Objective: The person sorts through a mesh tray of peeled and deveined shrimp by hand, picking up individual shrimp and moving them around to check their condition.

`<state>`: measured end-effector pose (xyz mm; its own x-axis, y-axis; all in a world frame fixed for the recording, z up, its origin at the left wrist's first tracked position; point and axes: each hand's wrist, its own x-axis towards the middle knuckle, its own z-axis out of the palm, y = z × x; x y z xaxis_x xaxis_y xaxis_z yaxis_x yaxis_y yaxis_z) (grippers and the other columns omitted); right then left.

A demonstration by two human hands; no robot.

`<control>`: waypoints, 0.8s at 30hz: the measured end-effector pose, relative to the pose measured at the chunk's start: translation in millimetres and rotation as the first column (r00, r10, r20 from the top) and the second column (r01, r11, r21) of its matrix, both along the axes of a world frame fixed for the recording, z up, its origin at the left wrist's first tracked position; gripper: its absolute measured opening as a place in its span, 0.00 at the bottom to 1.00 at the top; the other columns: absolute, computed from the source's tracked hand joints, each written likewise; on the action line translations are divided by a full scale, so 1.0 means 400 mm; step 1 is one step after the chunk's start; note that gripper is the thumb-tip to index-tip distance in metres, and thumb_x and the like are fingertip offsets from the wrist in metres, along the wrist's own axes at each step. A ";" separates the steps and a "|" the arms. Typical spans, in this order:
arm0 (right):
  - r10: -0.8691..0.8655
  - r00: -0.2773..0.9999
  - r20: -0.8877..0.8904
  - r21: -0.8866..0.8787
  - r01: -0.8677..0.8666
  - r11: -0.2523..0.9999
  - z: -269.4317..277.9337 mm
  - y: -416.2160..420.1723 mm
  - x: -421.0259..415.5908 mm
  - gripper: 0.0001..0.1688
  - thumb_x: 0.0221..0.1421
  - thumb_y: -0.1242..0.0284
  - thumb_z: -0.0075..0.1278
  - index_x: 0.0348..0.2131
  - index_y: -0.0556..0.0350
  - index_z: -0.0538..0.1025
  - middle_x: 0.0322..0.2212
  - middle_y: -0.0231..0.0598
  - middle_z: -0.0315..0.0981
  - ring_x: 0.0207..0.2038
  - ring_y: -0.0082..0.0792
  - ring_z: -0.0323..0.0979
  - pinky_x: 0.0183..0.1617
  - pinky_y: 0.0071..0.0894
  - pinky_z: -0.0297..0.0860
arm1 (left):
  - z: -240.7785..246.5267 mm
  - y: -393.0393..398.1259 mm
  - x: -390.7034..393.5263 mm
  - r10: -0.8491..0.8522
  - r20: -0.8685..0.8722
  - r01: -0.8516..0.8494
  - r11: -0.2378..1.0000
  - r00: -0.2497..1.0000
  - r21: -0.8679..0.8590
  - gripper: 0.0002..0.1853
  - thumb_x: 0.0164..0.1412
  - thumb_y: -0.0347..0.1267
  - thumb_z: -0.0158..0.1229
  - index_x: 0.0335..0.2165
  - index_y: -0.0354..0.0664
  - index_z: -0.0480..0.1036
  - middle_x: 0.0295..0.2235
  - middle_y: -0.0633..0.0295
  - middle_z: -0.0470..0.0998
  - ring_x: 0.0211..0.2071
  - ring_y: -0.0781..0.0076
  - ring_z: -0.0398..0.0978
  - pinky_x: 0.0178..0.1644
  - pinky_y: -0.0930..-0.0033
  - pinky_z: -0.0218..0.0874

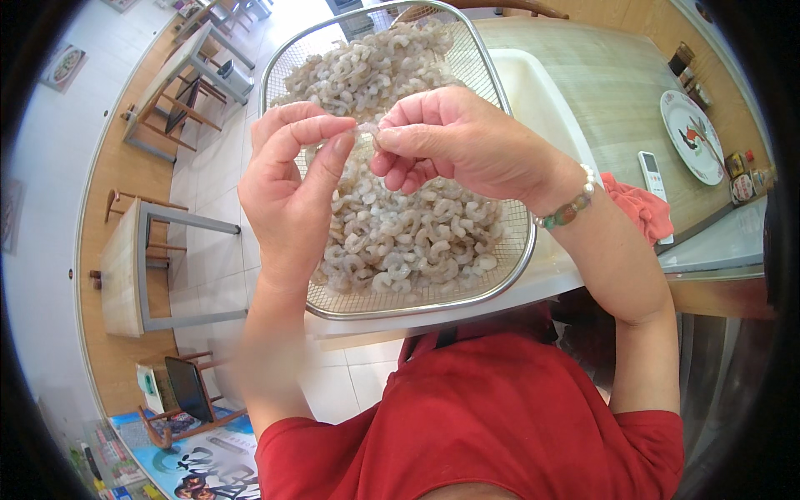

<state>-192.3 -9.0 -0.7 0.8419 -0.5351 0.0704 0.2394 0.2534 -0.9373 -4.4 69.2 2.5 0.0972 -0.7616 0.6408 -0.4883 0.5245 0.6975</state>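
Observation:
Between my two hands, above a wire mesh basket, is one small peeled shrimp. My left hand pinches its left end between thumb and index finger. The thumb and fingers of my right hand grip the other end; a beaded bracelet is on that wrist. Below, the metal-rimmed basket holds two heaps of raw, peeled shrimp, one at the far end and one nearer to me. My hands hide part of the basket's middle.
The basket rests on a white plastic tub on a wooden table. To the right are a coral cloth, a remote control, a patterned plate and condiment jars. Tables and chairs stand at the left.

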 end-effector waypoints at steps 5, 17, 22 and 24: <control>-0.016 0.999 0.028 0.017 0.015 1.000 -0.006 -0.005 0.001 0.12 0.61 0.68 0.50 0.33 0.60 0.74 0.29 0.36 0.75 0.31 0.23 0.74 0.37 0.21 0.72 | -0.001 -0.001 0.007 -0.047 -0.099 0.052 0.997 0.994 0.051 0.06 0.53 0.22 0.62 0.33 0.35 0.78 0.37 0.61 0.72 0.42 0.73 0.67 0.47 0.75 0.58; -0.298 0.940 0.165 -0.432 0.341 0.835 -0.001 0.017 0.022 0.12 0.53 0.79 0.57 0.38 0.63 0.73 0.31 0.32 0.74 0.35 0.18 0.72 0.40 0.18 0.71 | 0.003 0.003 -0.003 -0.140 -0.409 0.236 0.952 0.902 0.196 0.06 0.55 0.23 0.62 0.33 0.32 0.77 0.37 0.63 0.71 0.39 0.79 0.69 0.44 0.79 0.59; -0.362 0.925 0.110 -0.496 0.367 0.787 0.002 0.025 0.017 0.10 0.50 0.79 0.59 0.34 0.64 0.77 0.28 0.32 0.75 0.32 0.18 0.72 0.37 0.16 0.71 | -0.002 0.004 -0.012 -0.144 -0.454 0.277 0.930 0.879 0.241 0.05 0.54 0.22 0.62 0.32 0.32 0.77 0.37 0.64 0.72 0.37 0.80 0.70 0.42 0.80 0.61; -0.368 0.928 0.059 -0.522 0.343 0.781 0.007 0.025 0.013 0.11 0.52 0.79 0.58 0.36 0.64 0.76 0.30 0.32 0.75 0.34 0.18 0.72 0.38 0.16 0.71 | -0.001 0.006 -0.014 -0.151 -0.462 0.284 0.930 0.874 0.234 0.05 0.54 0.22 0.62 0.32 0.32 0.77 0.37 0.65 0.72 0.37 0.80 0.70 0.41 0.81 0.61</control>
